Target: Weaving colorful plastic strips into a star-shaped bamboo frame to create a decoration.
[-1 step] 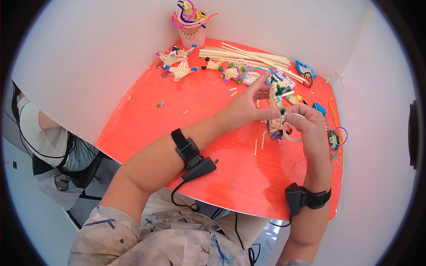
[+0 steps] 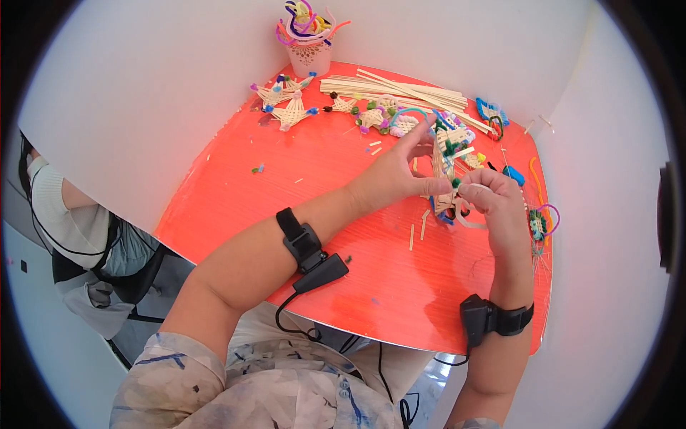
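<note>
Seen edge-on, a woven star of thin wooden strips (image 2: 442, 168) stands between the thumb and fingers of my left hand (image 2: 411, 168). Green pipe-cleaner tufts show along it, one of them (image 2: 456, 184) right at my left thumb tip. Thumb and forefinger of my right hand (image 2: 496, 196) pinch together beside that tuft. What lies inside the pinch is too small to make out. A pale loop (image 2: 468, 220) hangs just under my right fingers, over the star's lower end; I cannot tell what it belongs to.
Finished woven stars (image 2: 293, 113) and a bundle of wooden strips (image 2: 400, 91) line the far side of the red table (image 2: 286, 214). A pink pot (image 2: 311, 60) of pipe cleaners stands at the back. Short offcuts (image 2: 411, 237) lie near my hands. Someone in white (image 2: 64, 207) sits at left.
</note>
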A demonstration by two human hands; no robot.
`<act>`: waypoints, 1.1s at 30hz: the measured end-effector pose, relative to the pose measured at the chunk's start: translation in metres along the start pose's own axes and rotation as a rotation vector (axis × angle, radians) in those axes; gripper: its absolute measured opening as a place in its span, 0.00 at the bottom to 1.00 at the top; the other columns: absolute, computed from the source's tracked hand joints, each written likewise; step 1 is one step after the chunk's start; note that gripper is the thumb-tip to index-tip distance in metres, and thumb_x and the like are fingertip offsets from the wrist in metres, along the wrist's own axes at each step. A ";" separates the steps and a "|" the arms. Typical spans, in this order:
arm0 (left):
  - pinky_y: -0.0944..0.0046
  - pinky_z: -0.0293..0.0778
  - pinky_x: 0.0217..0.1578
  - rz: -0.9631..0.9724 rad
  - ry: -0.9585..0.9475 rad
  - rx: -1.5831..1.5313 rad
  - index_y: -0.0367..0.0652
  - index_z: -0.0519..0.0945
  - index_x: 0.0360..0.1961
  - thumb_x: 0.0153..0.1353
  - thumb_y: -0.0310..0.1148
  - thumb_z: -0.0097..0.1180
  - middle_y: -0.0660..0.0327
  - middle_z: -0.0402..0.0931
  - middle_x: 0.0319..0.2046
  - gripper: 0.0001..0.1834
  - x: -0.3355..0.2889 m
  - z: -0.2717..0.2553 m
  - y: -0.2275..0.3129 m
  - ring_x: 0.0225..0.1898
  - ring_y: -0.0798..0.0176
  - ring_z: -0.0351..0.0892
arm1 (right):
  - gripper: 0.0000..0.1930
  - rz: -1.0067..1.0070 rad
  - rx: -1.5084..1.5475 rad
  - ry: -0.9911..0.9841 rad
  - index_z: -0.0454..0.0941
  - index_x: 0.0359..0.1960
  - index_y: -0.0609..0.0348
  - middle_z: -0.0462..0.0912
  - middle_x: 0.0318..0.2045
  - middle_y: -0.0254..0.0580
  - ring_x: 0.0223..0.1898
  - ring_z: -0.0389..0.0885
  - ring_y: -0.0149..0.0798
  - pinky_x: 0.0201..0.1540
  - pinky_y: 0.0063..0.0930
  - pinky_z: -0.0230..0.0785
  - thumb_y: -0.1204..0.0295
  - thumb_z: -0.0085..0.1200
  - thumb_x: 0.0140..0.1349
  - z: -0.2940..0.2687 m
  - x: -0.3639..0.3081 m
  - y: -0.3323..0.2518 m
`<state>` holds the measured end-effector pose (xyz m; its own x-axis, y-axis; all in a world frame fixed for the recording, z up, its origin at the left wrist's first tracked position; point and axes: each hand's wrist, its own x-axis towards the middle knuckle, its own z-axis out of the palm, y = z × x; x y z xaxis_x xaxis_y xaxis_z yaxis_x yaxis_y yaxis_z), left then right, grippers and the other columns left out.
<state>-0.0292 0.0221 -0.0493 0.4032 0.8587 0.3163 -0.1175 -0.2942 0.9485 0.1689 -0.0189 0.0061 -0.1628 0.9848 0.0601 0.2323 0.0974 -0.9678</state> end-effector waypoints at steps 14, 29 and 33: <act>0.50 0.69 0.58 -0.080 0.165 -0.816 0.44 0.66 0.59 0.65 0.67 0.39 0.58 0.71 0.55 0.38 -0.002 -0.006 0.005 0.59 0.57 0.70 | 0.05 -0.629 -0.743 0.166 0.75 0.30 0.59 0.76 0.29 0.43 0.30 0.79 0.47 0.29 0.35 0.70 0.82 0.56 0.54 0.025 0.001 0.011; 0.54 0.77 0.51 -0.186 0.080 -0.844 0.41 0.68 0.54 0.57 0.19 0.49 0.56 0.75 0.50 0.22 0.004 -0.018 -0.006 0.52 0.58 0.78 | 0.05 -0.613 -0.879 0.284 0.74 0.29 0.57 0.75 0.28 0.40 0.28 0.79 0.47 0.29 0.38 0.71 0.76 0.59 0.54 0.022 0.004 0.020; 0.58 0.78 0.50 -0.154 0.140 -0.831 0.41 0.67 0.54 0.54 0.14 0.48 0.56 0.75 0.50 0.25 0.002 -0.002 -0.007 0.51 0.59 0.78 | 0.06 -0.563 -0.847 0.362 0.75 0.29 0.59 0.77 0.29 0.44 0.29 0.79 0.48 0.29 0.38 0.71 0.75 0.61 0.54 0.018 0.007 0.025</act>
<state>-0.0295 0.0263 -0.0552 0.3597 0.9240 0.1299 -0.7197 0.1861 0.6689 0.1565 -0.0122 -0.0221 -0.1926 0.7380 0.6468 0.8231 0.4804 -0.3030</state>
